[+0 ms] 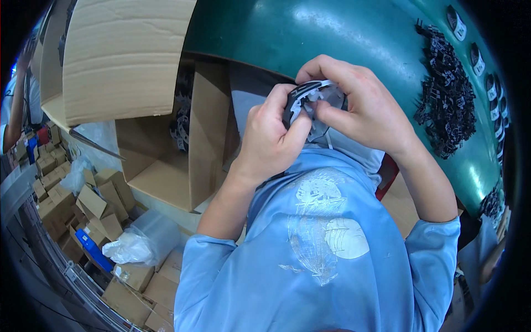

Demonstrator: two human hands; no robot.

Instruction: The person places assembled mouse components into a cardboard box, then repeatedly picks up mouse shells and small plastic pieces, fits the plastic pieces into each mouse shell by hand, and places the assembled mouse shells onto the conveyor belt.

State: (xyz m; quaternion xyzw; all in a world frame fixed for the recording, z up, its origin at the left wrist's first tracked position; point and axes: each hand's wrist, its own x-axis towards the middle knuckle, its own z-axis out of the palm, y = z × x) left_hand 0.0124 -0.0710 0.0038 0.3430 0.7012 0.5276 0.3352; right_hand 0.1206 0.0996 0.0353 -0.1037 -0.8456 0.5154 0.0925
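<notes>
Both hands meet over my lap at the edge of a green table (310,33). My left hand (268,141) grips a round dark plastic part (312,99) with a light grey rim from the left, thumb pressed on its face. My right hand (359,105) closes over the same part from above and the right, fingertips pinching its light rim. Most of the part is hidden under the fingers. A heap of small black plastic pieces (448,105) lies on the table to the right of my right hand.
An open cardboard box (166,166) stands left of my knees, holding more round dark parts (180,122). A row of oval dark parts (487,72) lines the table's right rim. Small cartons (72,205) and clear plastic bags (133,246) cover the floor at lower left. Another person's arm (14,105) shows far left.
</notes>
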